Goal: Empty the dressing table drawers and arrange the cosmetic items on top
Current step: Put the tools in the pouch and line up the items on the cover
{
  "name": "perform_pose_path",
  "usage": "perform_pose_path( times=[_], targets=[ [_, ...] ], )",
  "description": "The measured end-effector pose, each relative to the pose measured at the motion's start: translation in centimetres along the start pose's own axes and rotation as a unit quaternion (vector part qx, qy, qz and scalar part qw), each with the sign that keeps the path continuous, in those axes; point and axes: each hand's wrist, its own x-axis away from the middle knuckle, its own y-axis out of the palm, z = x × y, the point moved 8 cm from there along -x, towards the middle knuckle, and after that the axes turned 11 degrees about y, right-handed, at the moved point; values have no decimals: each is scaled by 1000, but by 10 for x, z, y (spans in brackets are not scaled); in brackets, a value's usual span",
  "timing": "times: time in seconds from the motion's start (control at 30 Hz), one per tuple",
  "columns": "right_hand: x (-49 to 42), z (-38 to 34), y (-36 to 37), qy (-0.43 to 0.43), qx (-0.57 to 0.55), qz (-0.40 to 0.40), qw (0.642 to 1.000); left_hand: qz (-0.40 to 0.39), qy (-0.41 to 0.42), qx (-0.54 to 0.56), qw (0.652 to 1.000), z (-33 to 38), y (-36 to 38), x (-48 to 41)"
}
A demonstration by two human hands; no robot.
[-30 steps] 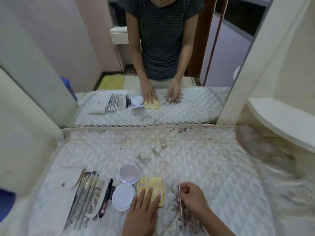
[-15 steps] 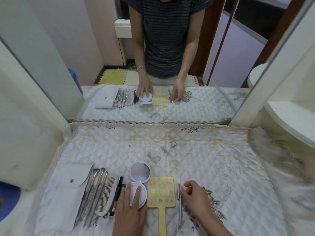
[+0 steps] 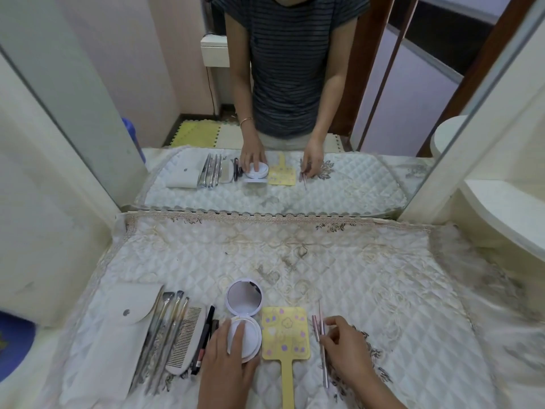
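Observation:
An open white round compact (image 3: pixel 244 317) lies near the front of the quilted table top, its mirror lid tipped back. My left hand (image 3: pixel 228 361) rests on the compact's base with fingers laid flat over it. To its right lies a yellow hand mirror (image 3: pixel 285 335) with purple flowers, handle toward me. Right of that are thin pink and silver sticks (image 3: pixel 321 343); my right hand (image 3: pixel 348 349) pinches them with curled fingers. Left of the compact lie a black pencil (image 3: pixel 205 338), a grey comb (image 3: pixel 185 340), several makeup brushes (image 3: pixel 165 335) and a white pouch (image 3: pixel 118 329).
A white quilted cloth (image 3: pixel 339 276) with lace edge covers the dressing table. A large mirror (image 3: pixel 295 113) stands behind it and reflects a person and the items. A curved white shelf (image 3: pixel 507 211) juts out at the right. A blue object (image 3: pixel 11 343) sits low at the left.
My left hand moved from the yellow hand mirror onto the compact's base. The hand mirror now lies uncovered with its handle toward me. My right hand stays at the thin sticks.

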Motion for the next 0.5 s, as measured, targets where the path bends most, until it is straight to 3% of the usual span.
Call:
perform_pose_path(
  times=[0.13,0.23,0.3,0.5],
  targets=[
    [1,4,3,-62,77,12,995,21,20,33,999,8,-5,0],
    [8,-3,7,-172,189,82,963,44,113,18,992,35,-1,2],
    [8,-1,12,-181,233,79,952,20,156,-4,988,54,11,8],
    [17,4,27,-242,240,94,935,14,174,-69,982,74,31,18]
  ],
)
